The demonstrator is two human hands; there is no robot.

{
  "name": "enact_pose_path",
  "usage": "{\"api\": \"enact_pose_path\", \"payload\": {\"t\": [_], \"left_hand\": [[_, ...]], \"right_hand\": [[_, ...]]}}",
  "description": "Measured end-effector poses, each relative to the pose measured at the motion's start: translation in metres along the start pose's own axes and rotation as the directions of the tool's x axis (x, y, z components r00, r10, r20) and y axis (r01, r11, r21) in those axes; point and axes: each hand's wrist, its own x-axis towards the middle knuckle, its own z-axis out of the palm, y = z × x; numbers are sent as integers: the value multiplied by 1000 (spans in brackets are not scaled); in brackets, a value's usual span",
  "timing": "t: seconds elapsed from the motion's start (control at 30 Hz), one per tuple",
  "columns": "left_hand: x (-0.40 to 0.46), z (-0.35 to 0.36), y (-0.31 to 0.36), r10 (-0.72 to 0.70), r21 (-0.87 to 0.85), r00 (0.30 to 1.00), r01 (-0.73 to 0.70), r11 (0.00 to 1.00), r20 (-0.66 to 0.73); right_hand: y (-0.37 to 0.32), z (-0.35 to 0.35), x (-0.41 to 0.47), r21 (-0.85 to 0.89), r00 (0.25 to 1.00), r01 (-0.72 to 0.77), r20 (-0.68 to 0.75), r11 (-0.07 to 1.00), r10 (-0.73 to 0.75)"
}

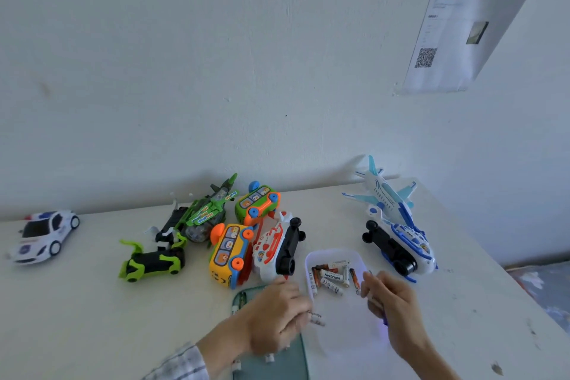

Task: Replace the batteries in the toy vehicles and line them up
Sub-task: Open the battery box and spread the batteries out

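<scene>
Up close, your left hand (274, 315) pinches two batteries (316, 319) over the green tray (300, 358); your right hand (390, 302), fingers curled around a purple tool (385, 321), hovers beside the white tray (311, 259) of batteries, toy vehicles (228, 253) clustered behind, table edge (509, 281) right.

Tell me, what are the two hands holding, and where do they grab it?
The left hand pinches white batteries by one end; the other ends stick out. The right hand grips a thin purple tool, mostly hidden in its fingers.
</scene>
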Motion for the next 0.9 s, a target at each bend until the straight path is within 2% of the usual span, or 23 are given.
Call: {"api": "enact_pose_path", "payload": {"t": [0.1, 0.17, 0.3, 0.4, 0.47, 0.57, 0.67, 0.77, 0.83, 0.9], "left_hand": [[-47, 4, -19, -25, 38, 999, 24, 999, 34], [-67, 13, -28, -27, 51, 997, 23, 998, 69], [-77, 29, -36, -65, 87, 996, 60, 994, 53], [-79, 42, -37, -154, 12, 987, 155, 988, -53], [-80, 50, -36, -238, -69, 960, 230, 971, -145], [-78, 56, -32, -370, -211, 888, 320, 924, -274], [-72, 62, -21, -559, -470, 749, 374, 800, -356], [-66, 64, -14, -697, -686, 624, 334, 646, -353], [-66, 62, -13, -736, -763, 582, 282, 582, -346], [-66, 59, -14, -753, -813, 569, 234, 533, -330]], "right_hand": [[-14, 21, -1, 163, 992, -112, 78, 980, 101], [-18, 45, -5, 120, 976, -182, 143, 976, 165], [-5, 103, -19, -217, 972, -81, 198, 973, 126], [21, 138, -17, -465, 990, 62, 144, 883, 6], [35, 150, -16, -541, 989, 146, 98, 828, -110], [54, 152, -15, -532, 982, 183, 58, 827, -180], [68, 148, -12, -567, 967, 237, 57, 789, -250], [62, 144, -12, -510, 980, 198, 76, 837, -186], [59, 142, -15, -466, 980, 199, 88, 862, -179], [57, 146, -21, -388, 983, 182, 88, 903, -161]]}}
